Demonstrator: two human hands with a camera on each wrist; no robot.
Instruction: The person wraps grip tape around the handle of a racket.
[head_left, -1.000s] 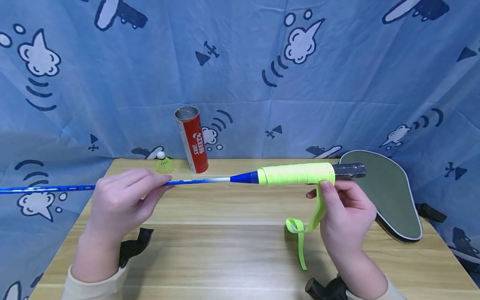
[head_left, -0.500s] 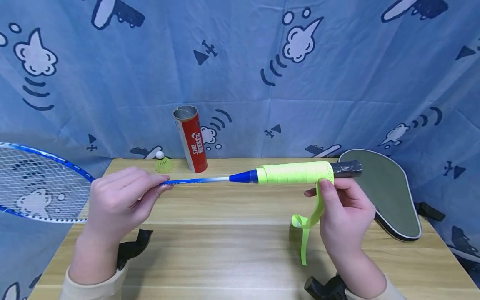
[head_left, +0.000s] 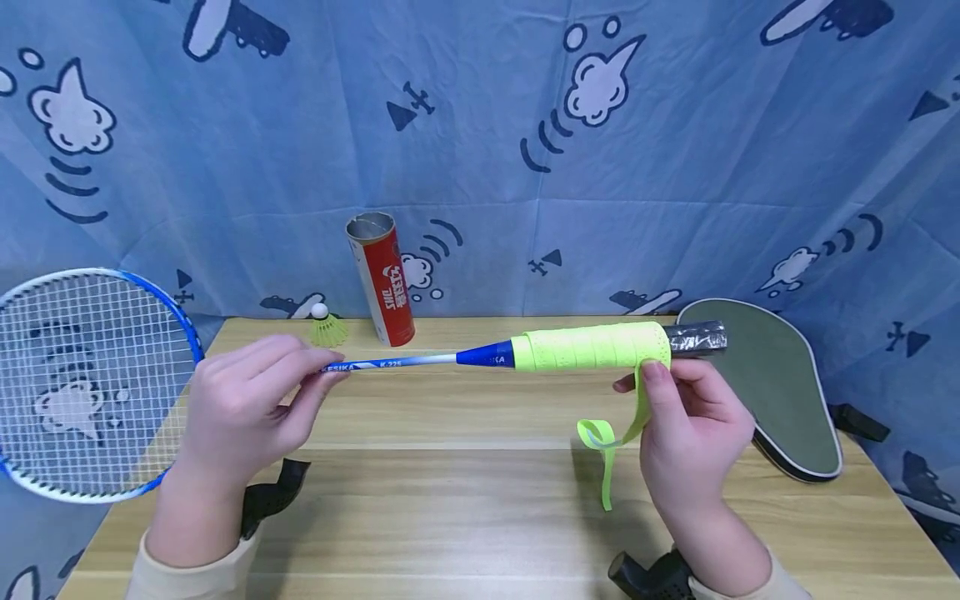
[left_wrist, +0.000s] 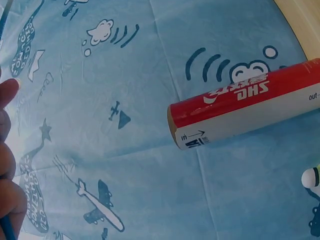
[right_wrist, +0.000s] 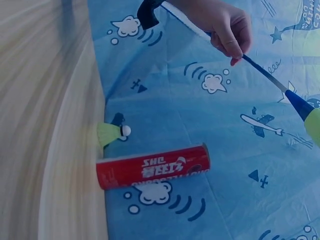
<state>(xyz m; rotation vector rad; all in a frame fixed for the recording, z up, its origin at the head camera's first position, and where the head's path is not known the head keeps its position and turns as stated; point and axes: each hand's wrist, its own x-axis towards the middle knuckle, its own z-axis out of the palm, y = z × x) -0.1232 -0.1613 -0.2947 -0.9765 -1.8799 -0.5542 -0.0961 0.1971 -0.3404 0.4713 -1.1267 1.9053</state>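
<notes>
A blue and white badminton racket [head_left: 423,361] is held level above the table. My left hand [head_left: 240,412] pinches its shaft between thumb and fingertips, and the strung head [head_left: 90,383] faces the camera at far left. Neon yellow grip tape [head_left: 588,348] wraps most of the handle in overlapping turns. Past the last turn, the black butt end [head_left: 697,338] is bare. My right hand [head_left: 693,437] pinches the tape at that turn, thumb in front. The tape's loose tail [head_left: 607,483] hangs below in a curl. In the right wrist view, the left hand [right_wrist: 231,30] holds the shaft.
A red and white shuttlecock tube [head_left: 386,283] stands at the table's back edge, beside a yellow shuttlecock [head_left: 328,329]. A green paddle-shaped case [head_left: 772,383] lies at the right. A blue printed cloth [head_left: 480,167] hangs behind the wooden table [head_left: 450,517].
The racket has turned about its shaft: its head went from edge-on to face-on. The loose tape tail has swung a little. Both hands stay in nearly the same places.
</notes>
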